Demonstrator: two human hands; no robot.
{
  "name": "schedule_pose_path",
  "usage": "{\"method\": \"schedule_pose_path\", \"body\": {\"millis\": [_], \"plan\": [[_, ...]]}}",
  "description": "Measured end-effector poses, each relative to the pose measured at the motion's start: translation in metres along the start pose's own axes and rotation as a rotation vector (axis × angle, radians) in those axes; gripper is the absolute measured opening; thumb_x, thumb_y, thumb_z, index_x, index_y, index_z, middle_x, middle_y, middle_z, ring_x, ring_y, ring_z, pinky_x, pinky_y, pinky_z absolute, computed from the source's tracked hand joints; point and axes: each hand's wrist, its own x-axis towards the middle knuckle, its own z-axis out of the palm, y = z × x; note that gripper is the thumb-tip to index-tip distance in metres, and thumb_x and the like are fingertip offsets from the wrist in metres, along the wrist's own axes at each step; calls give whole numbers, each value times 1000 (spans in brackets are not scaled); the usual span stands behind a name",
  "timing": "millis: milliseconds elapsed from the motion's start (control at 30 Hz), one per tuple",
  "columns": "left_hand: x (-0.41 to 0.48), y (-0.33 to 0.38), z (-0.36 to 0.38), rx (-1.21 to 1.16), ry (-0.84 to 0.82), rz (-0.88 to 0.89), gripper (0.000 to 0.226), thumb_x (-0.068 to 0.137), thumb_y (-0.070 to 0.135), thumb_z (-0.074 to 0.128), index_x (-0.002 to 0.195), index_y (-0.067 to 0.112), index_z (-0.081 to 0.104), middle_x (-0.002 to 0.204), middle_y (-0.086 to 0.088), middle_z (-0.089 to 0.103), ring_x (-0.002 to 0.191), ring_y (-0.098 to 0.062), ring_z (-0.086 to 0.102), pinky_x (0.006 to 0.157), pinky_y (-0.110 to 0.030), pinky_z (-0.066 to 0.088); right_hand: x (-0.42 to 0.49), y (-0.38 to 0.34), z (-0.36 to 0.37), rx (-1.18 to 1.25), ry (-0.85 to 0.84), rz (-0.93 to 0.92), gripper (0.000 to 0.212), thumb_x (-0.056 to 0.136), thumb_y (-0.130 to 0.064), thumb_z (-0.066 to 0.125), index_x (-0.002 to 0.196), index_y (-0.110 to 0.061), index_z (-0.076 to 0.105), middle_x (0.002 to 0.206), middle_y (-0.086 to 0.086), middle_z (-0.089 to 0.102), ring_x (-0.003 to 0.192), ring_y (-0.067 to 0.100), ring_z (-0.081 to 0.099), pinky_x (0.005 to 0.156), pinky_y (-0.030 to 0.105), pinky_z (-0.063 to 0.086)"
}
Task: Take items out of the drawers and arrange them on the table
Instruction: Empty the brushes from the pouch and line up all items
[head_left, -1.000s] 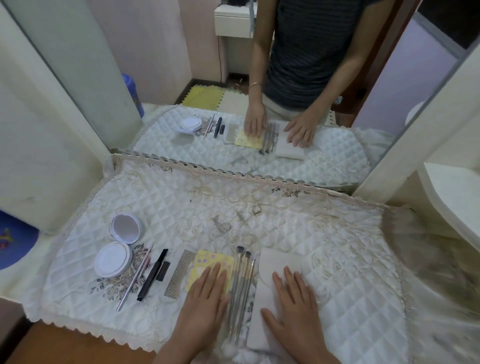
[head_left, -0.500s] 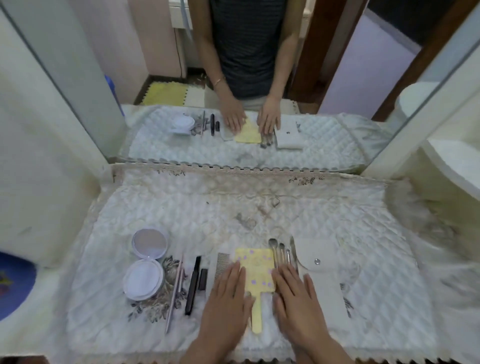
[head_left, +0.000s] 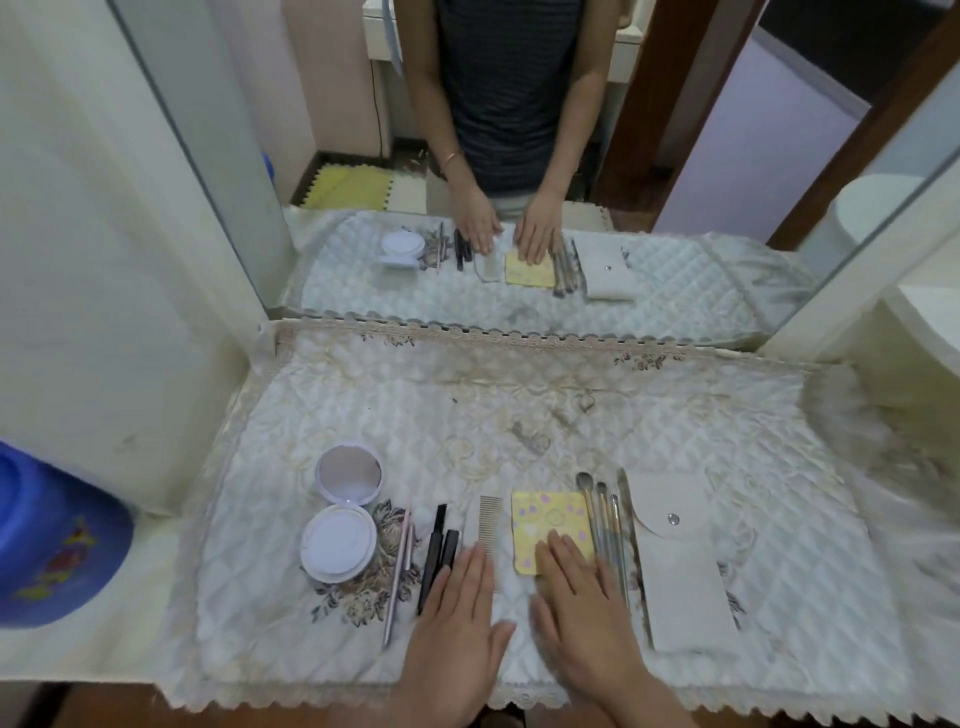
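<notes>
Quilted cloth (head_left: 519, 415) bears brushes (head_left: 602, 519), bristle heads pointing toward mirror (head_left: 675, 156)

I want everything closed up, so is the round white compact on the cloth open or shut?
Open. The compact has its lid swung back behind the base, with the mirror inside showing.

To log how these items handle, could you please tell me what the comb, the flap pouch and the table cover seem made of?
The comb looks like metal: grey, fine even teeth, dull sheen. The flap pouch is perhaps matte faux leather or felt: smooth beige surface, shiny snap. The table cover is quilted fabric with a satin-like sheen: stitched diamonds, lace edge.
</notes>
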Motion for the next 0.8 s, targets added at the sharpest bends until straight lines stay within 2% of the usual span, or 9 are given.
{"method": "schedule_pose_path", "body": {"millis": [100, 267, 400, 433, 500, 567, 700, 733, 800], "plan": [[-5, -9, -10, 21, 60, -85, 57, 94, 46, 14, 140, 15, 27, 156, 2, 4, 144, -11, -8, 113, -28, 3, 7, -21, -6, 24, -32, -78, 62, 95, -43, 6, 124, -19, 54, 128, -3, 61, 129, 11, 30, 110, 29, 2], [-16, -37, -29, -56, 80, -214, 52, 98, 33, 8, 129, 3, 38, 144, -12, 40, 143, -15, -1, 110, -25, 9, 28, -61, -3, 19, -72, -268, 63, 96, -40, 6, 117, -24, 62, 123, -8, 64, 121, 9, 46, 109, 30, 4], [-29, -56, -7, -47, 141, -273, 52, 97, 31, 3, 137, 7, 26, 154, -1, -2, 142, -7, -6, 107, -23, 18, 32, -71, 7, 0, -129, -322, 59, 96, -33, 5, 121, -25, 58, 123, -9, 64, 116, 8, 58, 108, 29, 6], [-29, -56, -3, -51, 149, -269, 51, 96, 27, 3, 141, 9, 19, 156, -2, -2, 142, -10, 0, 107, -25, 18, 31, -70, 9, -2, -123, -344, 51, 96, -28, 10, 123, -25, 53, 124, -9, 64, 116, 8, 58, 109, 29, 6], [-25, -51, -6, -79, 137, -242, 52, 90, 11, 18, 142, 5, 19, 147, -7, 22, 136, -18, 23, 107, -23, 21, 31, -65, 11, -3, -61, -415, 41, 85, -22, 43, 125, -24, 44, 124, -10, 63, 116, 7, 57, 109, 29, 4], [-20, -45, -9, -84, 81, -236, 65, 64, 6, 44, 129, 6, 36, 133, -7, 33, 118, -22, 46, 104, -22, 29, 33, -62, 17, -16, -83, -433, 76, 58, -25, 74, 126, -24, 41, 126, -11, 62, 120, 7, 51, 109, 28, 3], [-16, -50, -7, -68, 38, -224, 68, 62, 9, 29, 130, 8, 34, 156, 1, -13, 128, -20, 22, 112, -18, -4, 39, -61, 22, -67, -52, -432, 95, 42, -24, 85, 127, -26, 40, 127, -13, 61, 123, 7, 35, 108, 28, 4], [-16, -50, -6, -64, 13, -221, 66, 62, 9, 29, 127, 6, 37, 155, 4, -15, 129, -18, 19, 113, -18, -6, 40, -61, 21, -76, -55, -440, 95, 42, -25, 84, 126, -26, 40, 127, -13, 61, 123, 6, 35, 108, 28, 4], [-16, -48, -5, -49, 6, -210, 63, 63, 9, 29, 124, 5, 41, 156, 3, 4, 138, -12, 8, 114, -18, -6, 40, -60, 20, -68, -65, -443, 94, 42, -23, 83, 127, -26, 41, 128, -12, 60, 123, 6, 34, 108, 27, 5]]}}
